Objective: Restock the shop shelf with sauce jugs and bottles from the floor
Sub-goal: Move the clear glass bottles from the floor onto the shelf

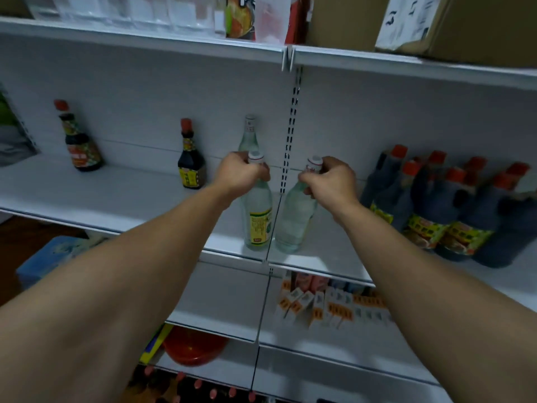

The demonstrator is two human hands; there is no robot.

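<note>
We are looking at two hands reaching to a white metal shelf (116, 196). The left hand (241, 174) is curling round the neck of a tall clear glass bottle with a yellow and green label (258, 219), just under its white cap. The right hand (331, 181) is pinching the neck of a second tall clear glass bottle (293, 225), and its label is not showing. Both bottles are standing near the front edge of the shelf, just beside each other. The second one may be tipping a little, but the wide view is bending things.

A third clear glass bottle (249, 135) is standing behind the first one, at the back. Two small dark sauce bottles with red caps (190, 161) are standing well apart on the left. A bunch of big dark sauce jugs with red caps (436, 205) is crowding the right side. On the shelves below, small white and orange boxes (328, 306) and a red bowl (193, 347) are sitting.
</note>
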